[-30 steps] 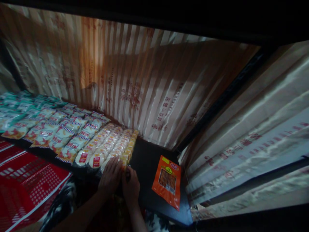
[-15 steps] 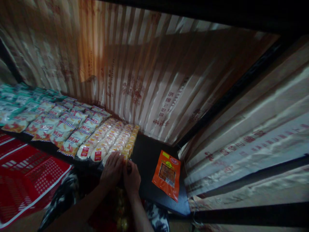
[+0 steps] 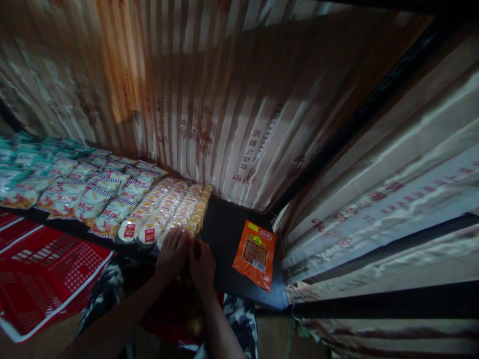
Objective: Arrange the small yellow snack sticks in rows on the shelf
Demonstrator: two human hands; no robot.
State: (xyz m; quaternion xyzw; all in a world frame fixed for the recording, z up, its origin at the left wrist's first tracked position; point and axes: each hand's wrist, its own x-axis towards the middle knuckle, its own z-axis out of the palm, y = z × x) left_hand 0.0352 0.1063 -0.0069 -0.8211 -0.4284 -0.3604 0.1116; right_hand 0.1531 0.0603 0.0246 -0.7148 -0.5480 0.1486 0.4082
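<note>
Rows of round white packaged snacks lie on a black shelf, with a row of yellow packets along their right side. My left hand rests palm down on the front end of the third white row, its fingers stretched forward. Beside it, my right hand is curled at the front end of the yellow row. Its fingers are bent, and what they hold, if anything, is too dark to tell. The two hands are close together at the shelf's front edge.
An orange snack bag lies on the black shelf to the right. White-and-red bags and green bags fill the left. A red basket stands below at the left. Printed corrugated sheeting rises behind.
The view has shifted slightly, so the shelf and bags appear a little higher and further left. Both hands stay at the front ends of the rows.
</note>
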